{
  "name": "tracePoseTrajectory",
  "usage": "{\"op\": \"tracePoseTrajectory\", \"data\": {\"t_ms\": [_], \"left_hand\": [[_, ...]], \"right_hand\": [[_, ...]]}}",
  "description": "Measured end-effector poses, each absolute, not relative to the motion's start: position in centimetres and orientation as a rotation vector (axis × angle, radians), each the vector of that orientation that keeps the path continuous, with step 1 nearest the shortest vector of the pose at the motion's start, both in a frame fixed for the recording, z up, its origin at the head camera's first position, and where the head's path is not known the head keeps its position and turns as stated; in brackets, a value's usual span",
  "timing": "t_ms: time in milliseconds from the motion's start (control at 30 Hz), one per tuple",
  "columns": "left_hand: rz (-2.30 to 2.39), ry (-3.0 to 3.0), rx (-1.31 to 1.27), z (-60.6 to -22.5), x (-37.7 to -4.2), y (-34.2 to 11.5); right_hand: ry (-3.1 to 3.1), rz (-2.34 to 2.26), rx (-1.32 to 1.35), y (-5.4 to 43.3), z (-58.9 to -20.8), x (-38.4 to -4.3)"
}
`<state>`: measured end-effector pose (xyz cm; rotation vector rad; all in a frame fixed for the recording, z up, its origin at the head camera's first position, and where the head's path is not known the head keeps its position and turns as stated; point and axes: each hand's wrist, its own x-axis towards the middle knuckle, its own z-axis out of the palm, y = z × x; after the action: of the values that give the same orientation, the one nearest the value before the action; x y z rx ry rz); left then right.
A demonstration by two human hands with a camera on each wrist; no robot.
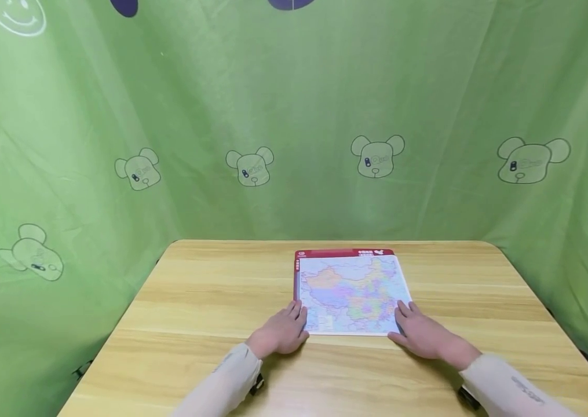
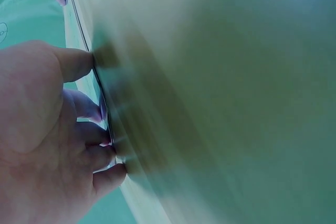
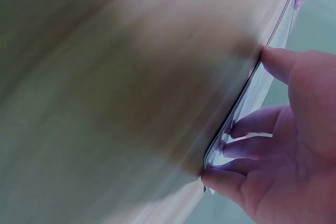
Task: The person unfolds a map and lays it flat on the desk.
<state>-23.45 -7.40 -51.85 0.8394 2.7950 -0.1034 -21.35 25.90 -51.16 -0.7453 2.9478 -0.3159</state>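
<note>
A colourful map of China (image 1: 351, 295) lies flat on a flat board whose red border (image 1: 335, 253) shows along the far and left sides. My left hand (image 1: 282, 329) rests at the map's near left corner, thumb at the near edge and fingers along the left side. At the near right corner is my right hand (image 1: 421, 333), its thumb also by the near edge and its fingers at the right side. In the left wrist view, the fingertips (image 2: 107, 177) reach down by the thin edge. The right wrist view has the thumb (image 3: 281, 62) touching that edge.
The wooden table (image 1: 210, 295) has rounded far corners and extends around the board on all sides. Green curtains (image 1: 294, 104) printed with bear heads hang behind the table and at both sides. Light sleeves (image 1: 226, 376) cover both forearms.
</note>
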Motion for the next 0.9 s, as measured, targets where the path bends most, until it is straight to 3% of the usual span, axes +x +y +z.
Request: {"op": "tracePoseTrajectory", "data": {"t_ms": [900], "left_hand": [[0.019,2.801,0.842,-51.5,-22.7,-11.8]], "right_hand": [[2.892,-0.320,-0.717,21.8,-50.8,-20.1]]}}
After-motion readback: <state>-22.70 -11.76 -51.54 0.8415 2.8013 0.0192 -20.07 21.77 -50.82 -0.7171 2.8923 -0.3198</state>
